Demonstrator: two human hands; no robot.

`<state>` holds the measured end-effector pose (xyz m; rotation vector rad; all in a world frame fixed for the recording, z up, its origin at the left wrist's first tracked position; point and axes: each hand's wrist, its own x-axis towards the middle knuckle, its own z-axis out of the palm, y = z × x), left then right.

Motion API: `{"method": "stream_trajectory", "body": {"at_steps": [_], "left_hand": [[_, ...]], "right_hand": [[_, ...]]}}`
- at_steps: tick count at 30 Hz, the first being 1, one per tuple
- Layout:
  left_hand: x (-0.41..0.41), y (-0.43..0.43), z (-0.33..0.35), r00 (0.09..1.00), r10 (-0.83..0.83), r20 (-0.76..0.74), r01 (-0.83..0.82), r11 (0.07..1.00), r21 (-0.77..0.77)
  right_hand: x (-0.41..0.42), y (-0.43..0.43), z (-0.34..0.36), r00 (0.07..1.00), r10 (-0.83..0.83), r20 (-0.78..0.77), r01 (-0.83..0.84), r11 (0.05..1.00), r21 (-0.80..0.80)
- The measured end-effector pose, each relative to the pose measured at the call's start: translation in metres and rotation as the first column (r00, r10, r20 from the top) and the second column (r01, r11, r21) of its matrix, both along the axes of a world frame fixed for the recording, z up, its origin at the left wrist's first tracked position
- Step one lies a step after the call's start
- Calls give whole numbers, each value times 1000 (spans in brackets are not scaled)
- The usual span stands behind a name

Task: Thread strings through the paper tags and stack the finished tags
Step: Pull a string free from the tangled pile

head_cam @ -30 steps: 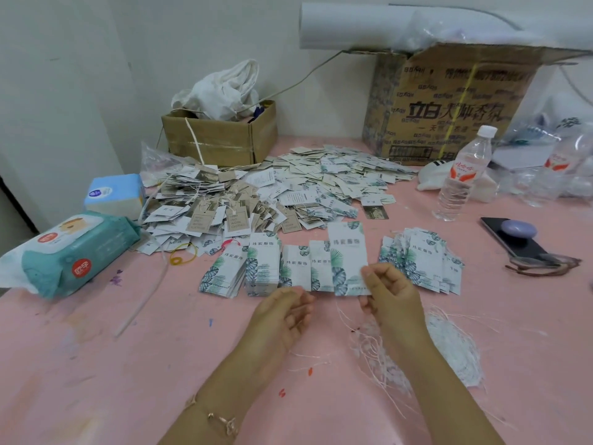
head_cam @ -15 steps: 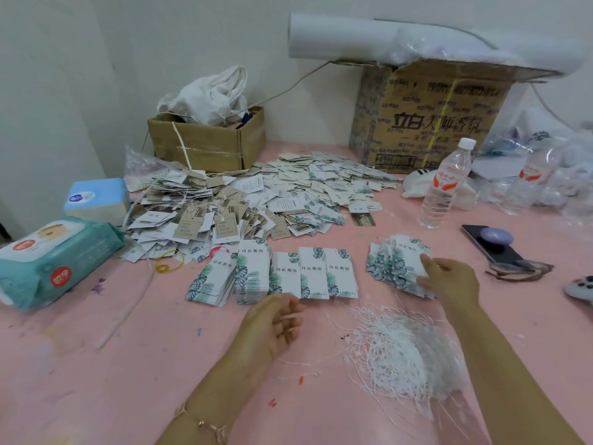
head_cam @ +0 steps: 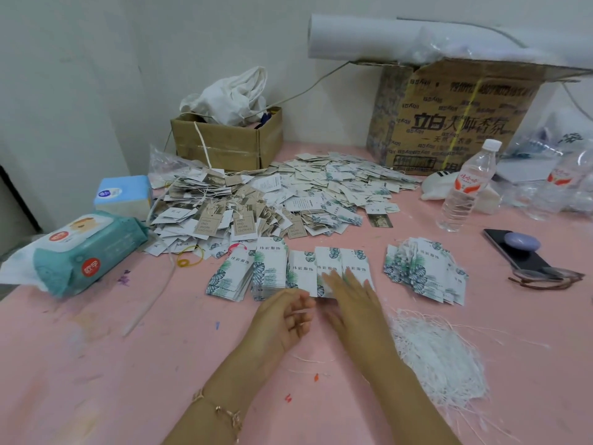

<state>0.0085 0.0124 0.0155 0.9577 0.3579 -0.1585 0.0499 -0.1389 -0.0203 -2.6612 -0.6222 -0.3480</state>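
row of tags lies just ahead of both hands, long axes pointing away from the person. right hand is nearer, with blurred fingers straight over the row's right end. left hand sits just beside it, loosely curled; cannot tell if it pinches anything. strings lie right of the right forearm.

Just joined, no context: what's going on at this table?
A person is working paper tags by hand on a pink table. The right hand, fingers straight and motion-blurred, is over the row of leaf-print tags. The left hand sits beside it, fingers curled; whether it pinches a string is unclear. A bundle of white strings lies to the right, a fanned tag stack beyond it, a big heap of tags behind.
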Motion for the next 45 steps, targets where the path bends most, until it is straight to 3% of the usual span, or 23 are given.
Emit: {"method": "stream_trajectory", "body": {"at_steps": [4,11,24,27,30,32,35,40,43,45], "left_hand": [[0,-1,-1,1000,-6,7,6,1000,8],[0,0,-1,1000,17,-8,-17,1000,-3],[0,0,-4,999,-48,9,47,996,81],[1,-4,-1,999,-50,11,49,995,84],[0,-8,1,998,10,55,-11,1000,22],[-3,-6,-1,984,90,152,-93,996,10],[-3,1,-3,930,205,305,-255,958,132],[-3,5,-4,874,248,418,-368,899,238],[-3,3,-4,880,277,385,-379,899,220],[-1,3,-6,884,290,366,-385,896,221]], "right_hand": [[-1,-2,3,988,-93,125,87,995,48],[-8,-3,8,909,-157,386,87,977,194],[-13,-7,18,820,-300,488,161,938,306],[-14,-7,19,785,-205,584,26,954,300],[-17,1,17,829,61,556,-220,949,225],[-18,9,13,864,149,482,-284,933,220],[-13,15,7,942,104,319,-194,944,265],[-1,9,-11,991,36,128,-43,998,55],[2,10,-10,984,25,179,-28,999,14],[3,11,-7,952,-6,307,-11,998,55]]}}
